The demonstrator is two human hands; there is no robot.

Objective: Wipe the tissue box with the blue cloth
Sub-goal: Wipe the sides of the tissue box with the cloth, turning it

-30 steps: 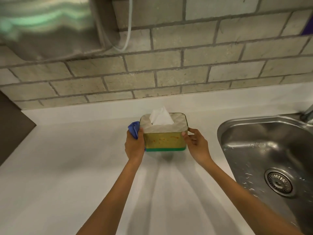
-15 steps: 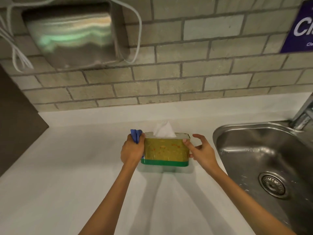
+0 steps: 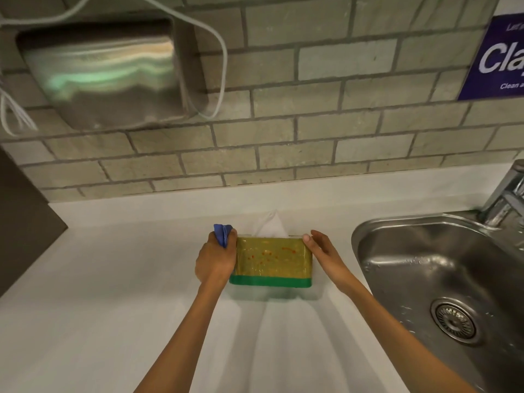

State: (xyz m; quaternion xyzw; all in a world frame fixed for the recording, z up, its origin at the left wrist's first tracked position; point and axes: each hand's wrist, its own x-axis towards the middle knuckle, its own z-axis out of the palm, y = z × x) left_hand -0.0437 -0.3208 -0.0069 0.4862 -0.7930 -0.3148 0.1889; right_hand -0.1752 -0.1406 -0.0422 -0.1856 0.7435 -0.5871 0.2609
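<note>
The tissue box [image 3: 273, 258] is yellow-green with a green band along its bottom and a white tissue [image 3: 269, 226] sticking out of the top. It stands on the white counter [image 3: 113, 293]. My left hand [image 3: 217, 259] presses against the box's left end and grips the blue cloth [image 3: 222, 234], whose folded tip pokes up above my fingers. My right hand [image 3: 323, 255] lies flat against the box's right end with fingers straight, holding it steady.
A steel sink [image 3: 442, 282] with a drain sits just right of the box, with a tap [image 3: 507, 194] at its back corner. Behind is a brick wall with a metal hand dryer [image 3: 105, 72], white cables and a purple sign [image 3: 496, 58]. A dark panel [image 3: 25, 222] borders the counter's left.
The view has tilted up, so the box's front face shows more than its top. My right hand has flattened against the box's right end; my left still holds the cloth at the left end.
</note>
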